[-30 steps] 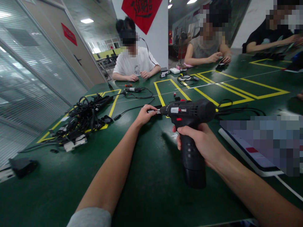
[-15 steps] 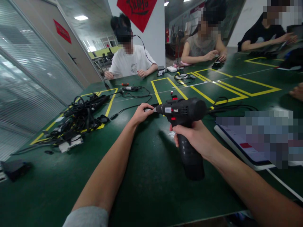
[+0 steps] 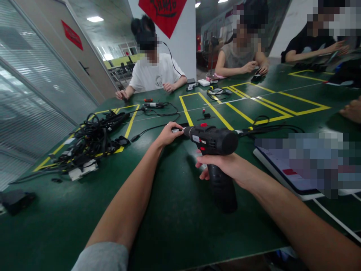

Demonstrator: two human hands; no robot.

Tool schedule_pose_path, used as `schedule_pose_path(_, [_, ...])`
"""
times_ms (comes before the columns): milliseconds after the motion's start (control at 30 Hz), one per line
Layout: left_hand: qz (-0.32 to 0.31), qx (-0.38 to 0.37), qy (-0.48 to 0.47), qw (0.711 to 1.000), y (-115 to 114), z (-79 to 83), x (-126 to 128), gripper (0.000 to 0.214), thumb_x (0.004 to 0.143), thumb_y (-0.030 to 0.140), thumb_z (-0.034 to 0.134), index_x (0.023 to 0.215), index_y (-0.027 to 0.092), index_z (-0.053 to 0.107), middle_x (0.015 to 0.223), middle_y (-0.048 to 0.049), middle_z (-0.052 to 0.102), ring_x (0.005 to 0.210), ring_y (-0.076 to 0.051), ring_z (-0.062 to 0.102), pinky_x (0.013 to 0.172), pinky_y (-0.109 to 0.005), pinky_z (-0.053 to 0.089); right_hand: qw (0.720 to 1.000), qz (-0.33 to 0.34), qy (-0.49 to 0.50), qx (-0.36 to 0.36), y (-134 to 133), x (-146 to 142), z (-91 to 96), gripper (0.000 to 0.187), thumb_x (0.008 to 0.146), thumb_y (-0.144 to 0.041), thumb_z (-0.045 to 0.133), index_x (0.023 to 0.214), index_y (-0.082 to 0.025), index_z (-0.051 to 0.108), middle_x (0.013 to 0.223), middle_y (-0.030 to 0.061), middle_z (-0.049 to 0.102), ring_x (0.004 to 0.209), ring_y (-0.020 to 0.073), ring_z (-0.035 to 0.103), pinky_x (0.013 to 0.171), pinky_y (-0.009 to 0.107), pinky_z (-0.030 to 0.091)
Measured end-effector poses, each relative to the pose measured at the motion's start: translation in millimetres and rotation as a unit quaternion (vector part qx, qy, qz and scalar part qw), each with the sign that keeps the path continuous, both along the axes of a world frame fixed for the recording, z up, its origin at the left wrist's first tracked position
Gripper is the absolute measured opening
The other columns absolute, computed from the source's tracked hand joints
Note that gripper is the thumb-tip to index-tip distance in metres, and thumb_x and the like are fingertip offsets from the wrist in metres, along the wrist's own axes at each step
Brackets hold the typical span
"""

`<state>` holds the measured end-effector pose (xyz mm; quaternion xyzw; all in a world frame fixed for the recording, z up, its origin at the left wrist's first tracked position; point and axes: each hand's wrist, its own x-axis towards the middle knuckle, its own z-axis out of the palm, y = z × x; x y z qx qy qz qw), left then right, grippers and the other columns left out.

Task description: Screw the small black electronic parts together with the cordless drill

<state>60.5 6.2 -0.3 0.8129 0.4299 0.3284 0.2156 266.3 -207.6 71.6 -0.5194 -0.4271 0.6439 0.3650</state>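
A black cordless drill (image 3: 214, 140) with red switches is held by its handle in my right hand (image 3: 238, 167), chuck pointing left. Some fingers of that hand stand slightly away from the handle's front. My left hand (image 3: 167, 135) is closed in a pinch just in front of the chuck. A small pale, silvery piece (image 3: 177, 130) shows at its fingertips, too small to make out, beside a dark strip-like object (image 3: 184, 125) on the table. Whether the drill's tip touches that piece is hidden by my fingers and the chuck.
A heap of black cables (image 3: 98, 139) lies left on the green table (image 3: 169, 210). Past my hands are a small black part (image 3: 207, 116), a screwdriver (image 3: 148, 100) and coiled cables (image 3: 218, 92). A tablet-like device (image 3: 276, 165) lies right. Several people sit around the table.
The drill has shifted a little left and its body has dipped. My right fingers have loosened at the front of the handle. Across the table, a person's hand has moved left.
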Motion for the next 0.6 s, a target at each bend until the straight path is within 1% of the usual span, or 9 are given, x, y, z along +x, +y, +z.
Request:
schedule_pose_path(67, [-0.002, 0.000, 0.002, 1.000, 0, -0.2, 0, 0.028, 0.073, 0.035, 0.070, 0.094, 0.017, 0.071, 0.099, -0.0049, 0.063, 0.097, -0.021, 0.058, 0.097, -0.037, 0.045, 0.999, 0.028, 0.015, -0.013, 0, 1, 2.5, 0.032, 0.075, -0.030, 0.073, 0.102, -0.017, 0.061, 0.079, 0.0061, 0.071, 0.060, 0.0207, 0.068, 0.061, 0.034, 0.051])
schedule_pose_path(133, [-0.005, 0.002, 0.003, 1.000, 1, -0.5, -1, 0.027, 0.073, 0.034, 0.070, 0.094, 0.017, 0.071, 0.099, -0.0051, 0.063, 0.097, -0.021, 0.058, 0.097, -0.037, 0.045, 0.999, 0.046, 0.015, -0.007, 1, 1, 2.6, 0.026, 0.076, -0.030, 0.072, 0.096, -0.016, 0.061, 0.069, 0.0049, 0.068, 0.056, 0.0191, 0.065, 0.059, 0.032, 0.050])
schedule_pose_path(200, [-0.004, 0.003, 0.002, 1.000, 2, -0.9, -2, 0.028, 0.072, 0.034, 0.070, 0.094, 0.017, 0.072, 0.100, -0.0052, 0.064, 0.098, -0.021, 0.058, 0.097, -0.037, 0.045, 0.999, 0.044, 0.009, 0.009, 0, -2, 0.3, 0.018, 0.077, -0.027, 0.069, 0.088, -0.016, 0.061, 0.058, 0.0024, 0.064, 0.049, 0.0164, 0.059, 0.054, 0.030, 0.047])
schedule_pose_path(267, [0.001, 0.002, -0.001, 1.000, 3, -1.6, -4, 0.028, 0.072, 0.034, 0.070, 0.094, 0.017, 0.072, 0.100, -0.0052, 0.064, 0.098, -0.021, 0.058, 0.096, -0.037, 0.045, 0.999, 0.026, 0.004, 0.026, 0, -6, -3.5, 0.010, 0.076, -0.024, 0.065, 0.081, -0.016, 0.060, 0.052, 0.0004, 0.060, 0.045, 0.0150, 0.055, 0.050, 0.029, 0.045])
schedule_pose_path(333, [0.002, 0.000, -0.001, 1.000, 5, -2.2, -5, 0.029, 0.072, 0.035, 0.071, 0.094, 0.017, 0.072, 0.100, -0.0053, 0.064, 0.097, -0.021, 0.059, 0.096, -0.037, 0.045, 0.999, 0.010, 0.009, 0.036, 1, -8, -7.7, 0.006, 0.074, -0.022, 0.062, 0.078, -0.017, 0.060, 0.051, 0.0000, 0.058, 0.044, 0.0153, 0.054, 0.050, 0.029, 0.044])
schedule_pose_path(433, [-0.005, 0.002, -0.001, 1.000, 7, -2.4, -6, 0.029, 0.072, 0.036, 0.071, 0.094, 0.017, 0.071, 0.100, -0.0055, 0.065, 0.099, -0.022, 0.058, 0.097, -0.037, 0.045, 0.999, -0.003, 0.025, 0.036, 2, -9, -12.2, 0.007, 0.072, -0.022, 0.061, 0.077, -0.018, 0.060, 0.051, 0.0003, 0.059, 0.045, 0.0165, 0.055, 0.050, 0.030, 0.044])
schedule_pose_path(600, [-0.005, 0.006, 0.008, 1.000, 6, -1.4, -6, 0.029, 0.073, 0.036, 0.069, 0.094, 0.017, 0.071, 0.100, -0.0058, 0.064, 0.100, -0.022, 0.058, 0.097, -0.038, 0.045, 0.999, 0.010, 0.029, 0.038, 3, -7, -12.7, 0.009, 0.072, -0.025, 0.062, 0.076, -0.018, 0.060, 0.053, 0.0008, 0.060, 0.048, 0.0175, 0.057, 0.052, 0.031, 0.044])
